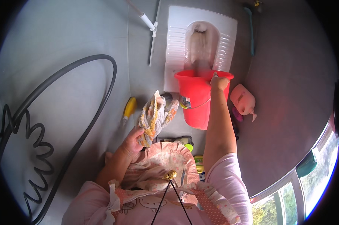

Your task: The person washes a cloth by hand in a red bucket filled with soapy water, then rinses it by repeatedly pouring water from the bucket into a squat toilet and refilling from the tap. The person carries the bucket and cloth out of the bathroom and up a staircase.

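Note:
My right hand (220, 82) grips the rim of a red plastic bucket (196, 112), which tilts with its mouth toward the white ceramic squat toilet (175, 39). The bucket's wire handle hangs down along its side, and a label sits beside it. Blurred, whitish water seems to lie in the toilet bowl (201, 47) just beyond the rim. In my left hand (133, 142) is a bunched cloth (152, 121), patterned in yellow, orange and grey, held up left of the bucket and apart from it.
A white-handled floor squeegee (152, 42) leans left of the toilet. A yellow bottle (130, 108) stands by the left wall, where a black hose (102, 104) loops. Right of the bucket are a pink pump bottle (242, 98) and a blue long-handled brush (251, 33).

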`<state>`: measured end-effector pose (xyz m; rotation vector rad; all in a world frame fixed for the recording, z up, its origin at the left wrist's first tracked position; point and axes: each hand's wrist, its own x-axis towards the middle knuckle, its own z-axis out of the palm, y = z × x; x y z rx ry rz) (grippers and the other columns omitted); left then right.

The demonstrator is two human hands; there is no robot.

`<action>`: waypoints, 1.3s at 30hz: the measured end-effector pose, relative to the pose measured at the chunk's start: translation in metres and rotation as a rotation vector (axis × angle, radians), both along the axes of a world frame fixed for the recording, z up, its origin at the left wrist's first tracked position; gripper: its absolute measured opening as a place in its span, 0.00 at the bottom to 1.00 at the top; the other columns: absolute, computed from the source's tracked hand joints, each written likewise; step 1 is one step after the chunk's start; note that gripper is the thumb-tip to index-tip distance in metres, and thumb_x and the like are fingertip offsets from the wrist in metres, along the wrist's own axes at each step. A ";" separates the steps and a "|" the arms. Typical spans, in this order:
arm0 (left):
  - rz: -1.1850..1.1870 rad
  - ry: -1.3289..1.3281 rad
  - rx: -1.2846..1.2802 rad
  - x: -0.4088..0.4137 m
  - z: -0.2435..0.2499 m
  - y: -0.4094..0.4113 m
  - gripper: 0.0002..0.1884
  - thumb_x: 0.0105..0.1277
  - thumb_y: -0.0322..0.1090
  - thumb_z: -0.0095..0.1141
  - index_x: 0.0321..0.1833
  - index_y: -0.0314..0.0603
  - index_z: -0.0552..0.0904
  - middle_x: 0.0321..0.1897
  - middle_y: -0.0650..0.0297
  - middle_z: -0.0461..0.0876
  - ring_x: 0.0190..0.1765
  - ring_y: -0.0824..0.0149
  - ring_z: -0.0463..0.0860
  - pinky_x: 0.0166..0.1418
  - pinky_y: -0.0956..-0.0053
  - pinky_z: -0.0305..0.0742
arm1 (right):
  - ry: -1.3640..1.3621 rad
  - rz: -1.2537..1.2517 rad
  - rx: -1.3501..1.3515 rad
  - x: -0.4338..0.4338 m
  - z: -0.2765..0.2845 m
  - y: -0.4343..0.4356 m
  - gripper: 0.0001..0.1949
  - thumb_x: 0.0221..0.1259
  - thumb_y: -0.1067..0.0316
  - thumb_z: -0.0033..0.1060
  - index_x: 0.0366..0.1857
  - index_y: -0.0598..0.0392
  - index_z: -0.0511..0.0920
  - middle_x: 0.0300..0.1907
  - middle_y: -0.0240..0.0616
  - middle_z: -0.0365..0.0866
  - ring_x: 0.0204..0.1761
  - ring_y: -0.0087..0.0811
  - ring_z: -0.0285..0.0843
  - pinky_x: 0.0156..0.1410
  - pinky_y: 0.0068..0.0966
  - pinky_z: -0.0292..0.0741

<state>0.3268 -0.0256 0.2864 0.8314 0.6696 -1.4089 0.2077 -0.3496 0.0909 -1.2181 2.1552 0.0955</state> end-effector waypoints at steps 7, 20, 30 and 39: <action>-0.019 -0.012 -0.012 0.002 -0.004 0.002 0.36 0.62 0.39 0.55 0.72 0.38 0.58 0.64 0.58 0.70 0.66 0.62 0.70 0.71 0.65 0.62 | -0.136 -0.131 0.105 0.004 -0.001 -0.013 0.39 0.58 0.56 0.66 0.55 0.80 0.51 0.47 0.59 0.75 0.33 0.45 0.86 0.27 0.29 0.87; -0.023 -0.033 -0.020 -0.003 -0.004 0.004 0.35 0.63 0.38 0.54 0.72 0.37 0.59 0.66 0.55 0.69 0.68 0.58 0.68 0.74 0.60 0.57 | -0.199 -0.169 0.079 -0.029 0.002 0.002 0.34 0.61 0.60 0.64 0.54 0.78 0.53 0.46 0.58 0.76 0.32 0.43 0.86 0.27 0.26 0.85; -0.058 -0.005 0.001 -0.025 -0.014 0.032 0.34 0.62 0.39 0.56 0.70 0.36 0.61 0.66 0.55 0.69 0.67 0.55 0.69 0.73 0.58 0.58 | -0.285 -0.252 -0.064 -0.090 0.016 0.038 0.29 0.57 0.65 0.67 0.57 0.72 0.63 0.43 0.51 0.79 0.40 0.37 0.83 0.31 0.31 0.84; -0.192 -0.068 -0.101 -0.055 0.004 0.007 0.35 0.63 0.40 0.55 0.71 0.35 0.59 0.65 0.54 0.70 0.66 0.55 0.70 0.73 0.57 0.59 | -0.525 -0.404 -0.126 -0.190 0.104 0.138 0.33 0.57 0.69 0.65 0.65 0.66 0.59 0.55 0.56 0.74 0.54 0.45 0.76 0.57 0.35 0.75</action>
